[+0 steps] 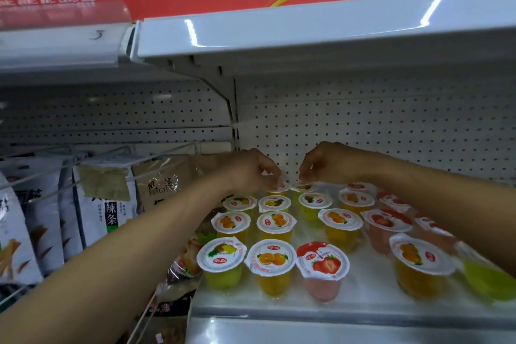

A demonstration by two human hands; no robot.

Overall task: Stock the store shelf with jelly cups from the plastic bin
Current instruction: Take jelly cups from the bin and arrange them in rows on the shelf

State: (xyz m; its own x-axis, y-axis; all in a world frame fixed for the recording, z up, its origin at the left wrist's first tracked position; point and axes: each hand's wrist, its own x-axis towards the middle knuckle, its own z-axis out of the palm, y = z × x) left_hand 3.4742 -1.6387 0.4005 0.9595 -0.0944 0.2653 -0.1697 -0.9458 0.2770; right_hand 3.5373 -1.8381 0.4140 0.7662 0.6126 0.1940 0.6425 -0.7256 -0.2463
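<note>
My left hand (255, 172) and right hand (326, 165) pinch two cups (305, 187) at twelve o'clock; best lowered level, rows straight.

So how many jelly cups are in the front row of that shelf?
5: a lemon-lid cup at the left, then an orange-lid cup, a strawberry-lid cup, after a gap a second orange-lid cup, and a green cup half under the right forearm. More may be hidden there.

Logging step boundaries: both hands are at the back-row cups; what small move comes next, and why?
Probably let go and withdraw: left hand pinches the lid of the left cup, right hand that of the right cup; both seem already seated on the shelf.
</note>
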